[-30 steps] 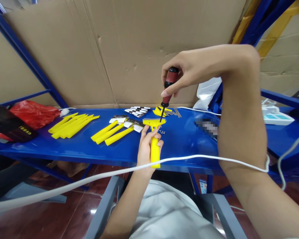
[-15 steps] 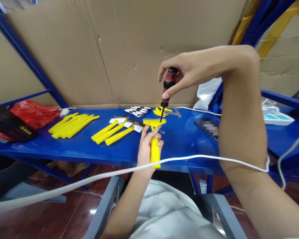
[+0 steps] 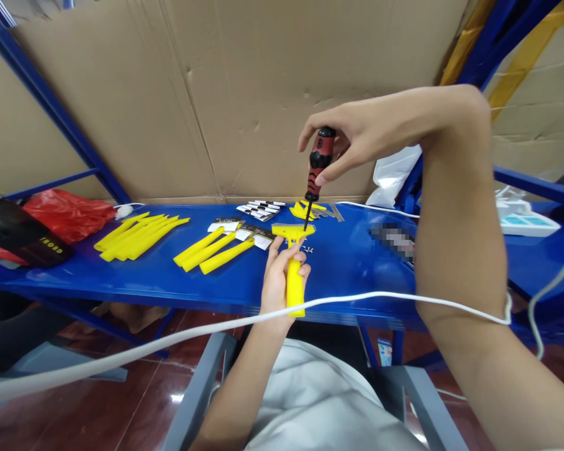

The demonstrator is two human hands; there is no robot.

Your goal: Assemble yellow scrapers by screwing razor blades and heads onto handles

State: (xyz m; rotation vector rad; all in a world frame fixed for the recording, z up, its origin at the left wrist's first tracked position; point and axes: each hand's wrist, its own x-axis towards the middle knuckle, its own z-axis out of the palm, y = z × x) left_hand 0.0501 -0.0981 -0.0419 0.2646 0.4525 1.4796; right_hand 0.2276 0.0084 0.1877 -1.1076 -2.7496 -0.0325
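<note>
My left hand (image 3: pixel 279 275) is wrapped round the handle of a yellow scraper (image 3: pixel 295 288), which points away from me with its wide head at the far end. Above it, my right hand (image 3: pixel 341 141) grips a red and black screwdriver (image 3: pixel 319 156) that stands nearly upright. The screwdriver's tip meets the right side of the scraper head; any screw under it is too small to make out. Small screws (image 3: pixel 307 250) lie on the table just right of the scraper.
Yellow scrapers with card labels (image 3: pixel 216 247) and a pile of yellow handles (image 3: pixel 141 235) lie to the left. Behind are striped cards (image 3: pixel 261 210), yellow pieces (image 3: pixel 301 211) and metal blades (image 3: pixel 333 213). A white cable (image 3: pixel 371 294) crosses in front; a blurred dark object (image 3: pixel 395 241) lies right.
The screwdriver handle has turned slightly in my right hand, its markings now facing differently. Its tip stays at the scraper head, and my left hand keeps its hold.
</note>
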